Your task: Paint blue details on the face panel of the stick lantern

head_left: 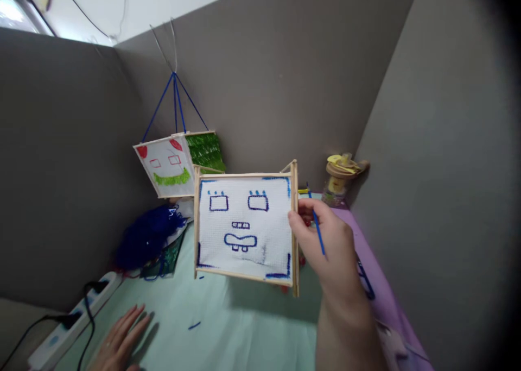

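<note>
My right hand (325, 235) grips the right edge of a wood-framed panel (244, 262), thumb on its front. The panel is held up above the table, its white face towards me, with a face drawn in blue and purple: two rectangular eyes, a small nose and a mouth with two teeth. A thin blue stick (318, 232) lies against the fingers of that hand. At the lower left, my left hand (122, 341) is just over the tabletop, fingers spread and holding nothing.
A hanging box (165, 167) with a drawn face and green side hangs from blue cords at the back left. Below are blue yarn (148, 238) and a power strip (73, 322). A jar (336, 189) stands back right; purple cloth (382, 289) covers the right edge.
</note>
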Tool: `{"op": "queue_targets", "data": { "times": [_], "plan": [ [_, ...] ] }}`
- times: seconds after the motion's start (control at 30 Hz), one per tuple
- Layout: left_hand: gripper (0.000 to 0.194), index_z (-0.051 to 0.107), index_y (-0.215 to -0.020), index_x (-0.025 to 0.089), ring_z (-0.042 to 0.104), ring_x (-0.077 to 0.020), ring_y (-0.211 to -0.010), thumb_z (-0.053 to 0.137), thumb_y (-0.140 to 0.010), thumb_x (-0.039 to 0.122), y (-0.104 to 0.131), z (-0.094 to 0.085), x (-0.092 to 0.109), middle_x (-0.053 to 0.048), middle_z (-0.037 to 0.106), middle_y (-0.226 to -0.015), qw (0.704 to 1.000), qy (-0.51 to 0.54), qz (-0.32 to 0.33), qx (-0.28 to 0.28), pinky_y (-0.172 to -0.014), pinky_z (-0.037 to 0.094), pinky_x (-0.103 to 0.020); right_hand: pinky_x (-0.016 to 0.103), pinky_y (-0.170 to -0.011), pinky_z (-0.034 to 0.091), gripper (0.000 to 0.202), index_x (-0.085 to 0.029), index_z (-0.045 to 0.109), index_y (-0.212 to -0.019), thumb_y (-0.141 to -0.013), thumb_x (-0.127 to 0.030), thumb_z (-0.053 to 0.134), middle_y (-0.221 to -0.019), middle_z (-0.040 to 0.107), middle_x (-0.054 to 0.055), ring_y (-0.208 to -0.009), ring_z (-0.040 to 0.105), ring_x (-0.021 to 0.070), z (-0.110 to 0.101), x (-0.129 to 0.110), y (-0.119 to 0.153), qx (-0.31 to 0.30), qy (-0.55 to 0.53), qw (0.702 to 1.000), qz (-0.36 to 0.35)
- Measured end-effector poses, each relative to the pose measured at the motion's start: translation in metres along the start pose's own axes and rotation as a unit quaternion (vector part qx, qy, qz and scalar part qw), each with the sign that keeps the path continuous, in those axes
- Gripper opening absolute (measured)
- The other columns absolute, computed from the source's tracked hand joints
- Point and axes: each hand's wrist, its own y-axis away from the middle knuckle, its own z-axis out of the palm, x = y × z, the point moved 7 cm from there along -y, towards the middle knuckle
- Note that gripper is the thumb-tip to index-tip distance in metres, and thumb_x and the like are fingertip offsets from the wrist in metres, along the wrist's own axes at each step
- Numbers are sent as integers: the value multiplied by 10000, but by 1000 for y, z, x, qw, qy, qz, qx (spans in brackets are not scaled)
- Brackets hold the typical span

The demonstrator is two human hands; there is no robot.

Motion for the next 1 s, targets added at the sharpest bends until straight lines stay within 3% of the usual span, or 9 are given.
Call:
{"op": "queue_targets", "data": {
  "times": [0.37, 0.47, 0.57, 0.63, 0.7, 0.8, 0.87, 0.93, 1.0],
  "plan": [
    [478, 391, -1348, 262, 489, -282, -1235, 463, -881, 334, 8, 3, 0, -135, 484, -1365, 999, 43, 4, 14, -984, 451, -411, 285, -631, 450, 245, -200, 642, -913, -777, -380, 548, -816, 697, 58, -712, 641, 204, -2, 1, 0, 11, 98, 995, -33],
    [455, 434, -1290, 243, 520, -271, -1202, 531, -845, 265, 1, -1, 4, -150, 513, -1325, 997, 52, 48, 9, -945, 486, -379, 305, -667, 448, 251, -205, 633, -908, -773, -399, 547, -822, 695, 67, -738, 644, 218, -4, -1, 0, 16, 133, 991, -22],
    [316, 531, -1154, 264, 510, -274, -1205, 538, -841, 224, -38, -26, 0, -130, 520, -1300, 996, 14, 71, 54, -964, 465, -421, 325, -683, 448, 262, -212, 627, -893, -760, -419, 536, -828, 695, 67, -741, 645, 228, -2, -2, 1, 11, 138, 990, -14],
    [296, 558, -1141, 224, 478, -300, -1227, 532, -848, 260, -85, -47, -16, -155, 502, -1307, 997, -32, 26, 72, -999, 420, -469, 329, -673, 451, 267, -209, 632, -877, -743, -418, 533, -810, 694, 64, -727, 642, 232, -1, -1, 1, 26, 142, 989, -6],
    [357, 553, -1190, 169, 448, -321, -1250, 518, -855, 287, -139, -56, -38, -194, 463, -1344, 997, -66, -22, 33, -1002, 406, -476, 326, -653, 452, 290, -198, 639, -881, -735, -423, 528, -799, 691, 66, -711, 637, 233, -2, 0, 2, 44, 159, 986, 1],
    [539, 484, -1317, 247, 229, -391, -1378, 567, -786, 197, -208, -45, -75, -139, 276, -1512, 986, -149, -44, -61, -1012, 320, -596, 318, -624, 455, 339, -191, 641, -913, -749, -452, 502, -818, 696, 73, -706, 640, 233, -1, -2, 4, 53, 182, 982, 16],
    [710, 414, -1379, 239, 261, -430, -1354, 658, -711, 252, -234, -23, -102, -172, 173, -1543, 978, -126, -78, -145, -968, 372, -561, 321, -634, 464, 347, -204, 640, -932, -756, -467, 495, -858, 705, 73, -738, 651, 240, -1, -3, 6, 50, 196, 979, 37],
    [682, 450, -1342, 156, 458, -393, -1230, 654, -694, 226, -240, -3, -118, -232, 287, -1477, 965, -90, -103, -224, -941, 413, -465, 322, -633, 477, 347, -230, 635, -960, -761, -479, 501, -894, 711, 68, -765, 662, 246, -3, -4, 8, 47, 205, 975, 72],
    [482, 555, -1199, 118, 580, -315, -1073, 540, -717, 106, -234, 2, -116, -210, 539, -1255, 960, -67, -108, -250, -907, 426, -398, 311, -573, 487, 351, -249, 636, -970, -759, -500, 510, -880, 713, 64, -738, 670, 247, -5, 0, 12, 48, 199, 972, 118]
  ]
}}
